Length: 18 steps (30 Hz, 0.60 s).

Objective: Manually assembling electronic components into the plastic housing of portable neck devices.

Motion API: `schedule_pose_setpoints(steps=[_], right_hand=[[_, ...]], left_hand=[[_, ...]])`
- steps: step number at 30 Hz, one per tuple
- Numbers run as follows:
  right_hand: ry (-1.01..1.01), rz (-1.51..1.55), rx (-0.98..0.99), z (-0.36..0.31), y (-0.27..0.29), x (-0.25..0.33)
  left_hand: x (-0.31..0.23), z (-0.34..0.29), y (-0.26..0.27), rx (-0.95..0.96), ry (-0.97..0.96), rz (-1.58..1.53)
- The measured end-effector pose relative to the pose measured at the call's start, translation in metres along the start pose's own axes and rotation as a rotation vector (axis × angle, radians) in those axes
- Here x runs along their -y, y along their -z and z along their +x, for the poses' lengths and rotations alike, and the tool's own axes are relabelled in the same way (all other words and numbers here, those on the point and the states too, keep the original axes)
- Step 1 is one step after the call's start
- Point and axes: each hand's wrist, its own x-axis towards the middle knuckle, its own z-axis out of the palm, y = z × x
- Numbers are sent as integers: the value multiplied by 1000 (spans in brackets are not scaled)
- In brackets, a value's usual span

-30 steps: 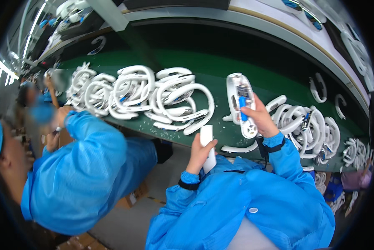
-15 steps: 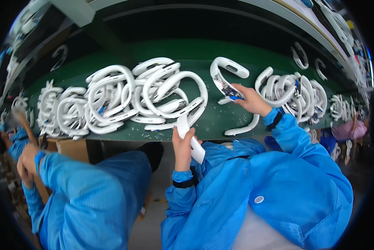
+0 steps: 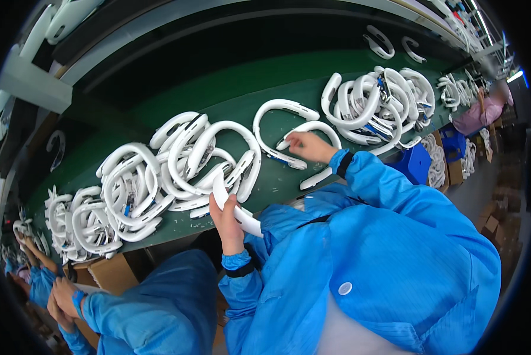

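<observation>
My left hand [image 3: 227, 222] is closed around a curved white plastic strip [image 3: 246, 221], which sticks out above and below the fingers near the bench's front edge. My right hand [image 3: 310, 147] is over the bench, its fingers curled together at one end of a white U-shaped housing [image 3: 323, 126]. Whether they grip that end or something small is hidden. Just left of this hand lies another white C-shaped housing [image 3: 260, 120], with a bit of blue at its lower end.
A heap of white curved housings [image 3: 188, 157] covers the green bench [image 3: 230, 113] on the left; another pile [image 3: 375, 100] is at right. Blue bins [image 3: 415, 163] stand beyond my right arm. A co-worker in blue [image 3: 159, 302] sits close on my left.
My right hand has let go of the housing with exposed electronics, and a C-shaped housing now lies beside it. The left hand keeps the white strip. The whole view has turned.
</observation>
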Motion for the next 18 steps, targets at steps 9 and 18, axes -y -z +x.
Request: schedule_pose_setpoints(steps=[9, 18], right_hand=[[66, -600, 108, -98, 12, -33], [16, -544, 6, -93, 30, -19]], left_hand=[[-3, 8, -11, 28, 22, 59], [9, 24, -43, 95, 68, 189]])
